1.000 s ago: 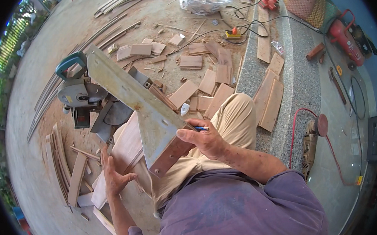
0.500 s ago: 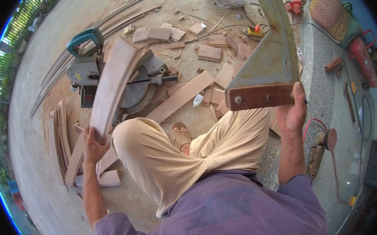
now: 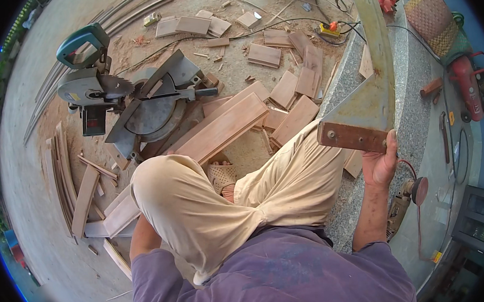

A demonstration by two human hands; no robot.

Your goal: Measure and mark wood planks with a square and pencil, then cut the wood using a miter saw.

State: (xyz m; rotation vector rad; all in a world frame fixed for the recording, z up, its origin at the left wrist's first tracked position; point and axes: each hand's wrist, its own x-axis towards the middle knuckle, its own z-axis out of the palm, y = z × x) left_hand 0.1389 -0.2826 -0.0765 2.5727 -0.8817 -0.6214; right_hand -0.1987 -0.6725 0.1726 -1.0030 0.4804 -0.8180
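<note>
My right hand (image 3: 379,161) grips the end of the reddish wooden stock of a large carpenter's square (image 3: 380,63), thumb on its face. The square's worn metal blade points away from me, with a triangular brace at its base. Behind my raised left knee, my left hand (image 3: 170,153) is almost wholly hidden; a bit of skin shows against the near end of a planed wooden board (image 3: 226,128). That board slants to the far right over another board (image 3: 195,120). My left forearm (image 3: 145,236) shows beneath the knee.
A mitre saw (image 3: 149,112), its jagged blade raised, stands beyond my left knee. Offcuts (image 3: 285,89) and sawdust cover the floor ahead. Curved strips (image 3: 63,175) lie at left. At right are a granite ledge (image 3: 344,211), a sander (image 3: 408,198) and a red power tool (image 3: 466,87).
The board in my left hand has swung down from its raised position at left to lie slanting beyond my knee. My right hand has lowered the square slightly and moved it right.
</note>
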